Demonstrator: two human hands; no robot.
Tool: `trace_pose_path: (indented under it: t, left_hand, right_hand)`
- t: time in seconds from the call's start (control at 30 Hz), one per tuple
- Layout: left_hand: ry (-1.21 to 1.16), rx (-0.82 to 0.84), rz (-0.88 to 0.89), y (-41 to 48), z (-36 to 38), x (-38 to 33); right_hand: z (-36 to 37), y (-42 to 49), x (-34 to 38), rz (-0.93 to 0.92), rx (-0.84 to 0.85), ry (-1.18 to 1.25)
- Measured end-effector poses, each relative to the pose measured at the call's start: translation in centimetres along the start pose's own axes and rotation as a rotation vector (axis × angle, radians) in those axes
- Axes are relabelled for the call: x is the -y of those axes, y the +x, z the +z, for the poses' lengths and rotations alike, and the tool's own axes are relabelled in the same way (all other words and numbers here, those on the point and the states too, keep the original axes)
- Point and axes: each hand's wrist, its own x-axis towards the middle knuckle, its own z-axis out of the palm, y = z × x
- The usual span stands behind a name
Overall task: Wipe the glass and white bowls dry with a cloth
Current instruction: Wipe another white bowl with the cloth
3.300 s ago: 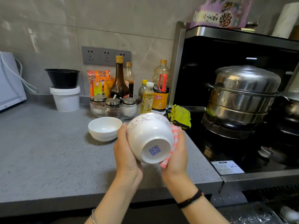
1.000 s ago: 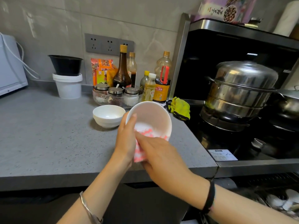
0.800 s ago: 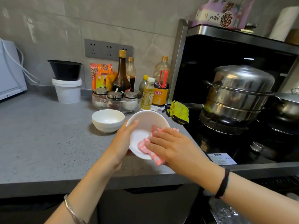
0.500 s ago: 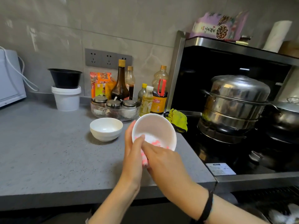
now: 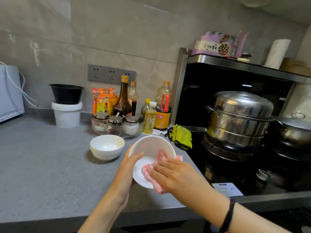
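Head view, over the front edge of the bench (image 5: 42, 165). Found the white bowl (image 5: 151, 142) lifted clear of the bench, mouth tipped up and toward the camera, gripped by the left hand (image 5: 129, 167) with thumb laid over the near-left rim and other fingers hidden beneath. Found the right hand (image 5: 175, 175) reaching into the mouth, fingers laid out nearly straight and pressing the pink-and-white cloth (image 5: 160, 157) flat against the inner wall, with loose cloth spilling past the right rim and below the near rim. Thumb of that hand hidden, so cannot tell whether also pinching the cloth. Compared with some three seconds earlier: then turned base-out with cloth against the outer wall, since flipped mouth-up and worked inside. Compared with half a second earlier: lowered and tilted flatter, cloth swept from the near rim deeper across the wall. Judged: outside of this piece likely finished, inside in progress and near done. Outstanding: second white bowl (image 5: 107, 147) upright on the bench just left of the work, wet or dry not discernible; glass bowl (image 5: 117, 130) behind it, loaded with three lidded jars, likely needing emptying before any wipe. Risk noted: one-handed hold near the bench edge.
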Motion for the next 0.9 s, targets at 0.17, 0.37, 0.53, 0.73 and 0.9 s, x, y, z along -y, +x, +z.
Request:
trace_pose_path:
  t: [0.17,0.37,0.53,0.73,0.9]
  left_hand:
    - [-0.118,-0.067,0.103,-1.0,1.4,1.3]
    - [-0.080,-0.106,0.047,-0.5,1.0,0.3]
    - [0.069,0.026,-0.021,0.0,-0.3,-0.2]
    - [0.041,-0.067,0.021,0.2,0.8,0.4]
    - [0.102,-0.034,-0.025,0.3,0.8,0.4]
  right_hand:
    - [-0.5,2.7,3.0,0.315,-0.082,0.068]
    - [0.6,1.6,4.4,0.370,-0.140,0.198]
    - [-0.1,-1.7,-1.0,0.005,0.025,-0.016]
    - [0.4,-1.0,3.0,0.248,0.062,0.195]
    - [-0.3,-0.1,5.4,0.449,0.077,0.438]
